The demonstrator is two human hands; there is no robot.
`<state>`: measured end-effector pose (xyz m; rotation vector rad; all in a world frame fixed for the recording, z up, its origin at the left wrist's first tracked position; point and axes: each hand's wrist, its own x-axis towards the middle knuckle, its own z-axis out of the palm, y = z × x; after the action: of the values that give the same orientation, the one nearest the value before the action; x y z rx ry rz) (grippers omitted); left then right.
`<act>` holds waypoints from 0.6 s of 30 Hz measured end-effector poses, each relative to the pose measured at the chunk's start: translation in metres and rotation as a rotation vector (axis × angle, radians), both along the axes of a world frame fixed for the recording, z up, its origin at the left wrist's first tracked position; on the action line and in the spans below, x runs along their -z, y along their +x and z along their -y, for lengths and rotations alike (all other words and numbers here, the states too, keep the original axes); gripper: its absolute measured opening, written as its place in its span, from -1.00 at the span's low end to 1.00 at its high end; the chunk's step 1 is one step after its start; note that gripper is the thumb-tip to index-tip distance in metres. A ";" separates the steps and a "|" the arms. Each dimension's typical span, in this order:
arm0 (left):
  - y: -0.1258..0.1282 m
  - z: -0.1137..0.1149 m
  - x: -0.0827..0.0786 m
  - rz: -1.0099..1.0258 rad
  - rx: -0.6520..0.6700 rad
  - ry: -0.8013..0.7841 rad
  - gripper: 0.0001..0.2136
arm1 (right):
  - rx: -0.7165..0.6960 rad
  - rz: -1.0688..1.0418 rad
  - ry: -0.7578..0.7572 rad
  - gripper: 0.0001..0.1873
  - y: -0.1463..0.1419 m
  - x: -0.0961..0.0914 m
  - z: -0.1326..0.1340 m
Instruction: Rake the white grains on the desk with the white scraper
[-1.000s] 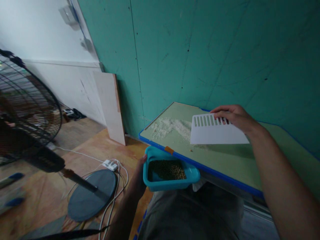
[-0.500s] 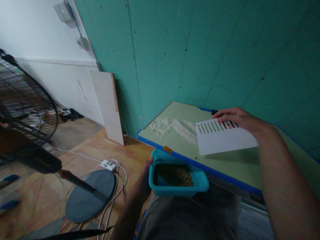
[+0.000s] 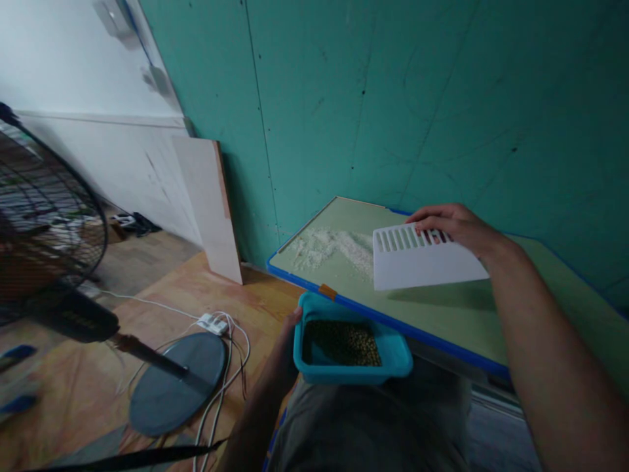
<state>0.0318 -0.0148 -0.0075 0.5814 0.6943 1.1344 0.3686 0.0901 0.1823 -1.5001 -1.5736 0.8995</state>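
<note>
My left hand grips the left end of a turquoise plastic box, held just under the table's front edge. Green and tan bean-like grains lie inside it. My right hand is closed on the slotted upper edge of a white plastic panel, tilted above the tabletop. Left of the panel, a streak of white rice-like grains spreads over the pale green table with blue edging. The panel hides part of that streak.
A standing fan with a round grey base is at the left. Near it, a white power strip and cables lie on the floor. A white board leans on the green wall.
My right hand has moved the white panel a little to the left and away from me, covering more of the grain streak. My left hand keeps the box nearly in place.
</note>
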 end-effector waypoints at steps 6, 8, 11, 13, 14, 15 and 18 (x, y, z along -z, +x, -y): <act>-0.003 0.000 -0.006 -0.026 -0.045 0.030 -0.64 | 0.134 -0.094 0.234 -0.78 -0.012 0.009 -0.015; -0.009 -0.003 -0.008 -0.040 -0.073 0.046 -0.65 | 0.195 -0.147 0.298 -0.75 -0.019 0.014 -0.021; -0.021 -0.009 -0.012 -0.037 -0.111 0.015 -0.62 | 0.247 -0.203 0.373 -0.75 -0.030 0.020 -0.028; -0.028 -0.012 -0.015 -0.035 -0.121 -0.011 -0.59 | 0.251 -0.197 0.412 -0.76 -0.041 0.022 -0.032; -0.032 -0.014 -0.017 -0.040 -0.139 -0.013 -0.58 | 0.242 -0.179 0.426 -0.76 -0.048 0.022 -0.034; -0.035 -0.015 -0.018 -0.048 -0.167 -0.010 -0.59 | 0.229 -0.158 0.437 -0.76 -0.057 0.022 -0.037; -0.044 -0.017 -0.022 -0.069 -0.266 0.005 -0.64 | 0.166 -0.112 0.434 -0.78 -0.088 0.023 -0.051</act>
<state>-0.0124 0.0027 0.0145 0.5447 0.8463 1.3676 0.2807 0.1412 0.1594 -1.2257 -1.4265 0.4970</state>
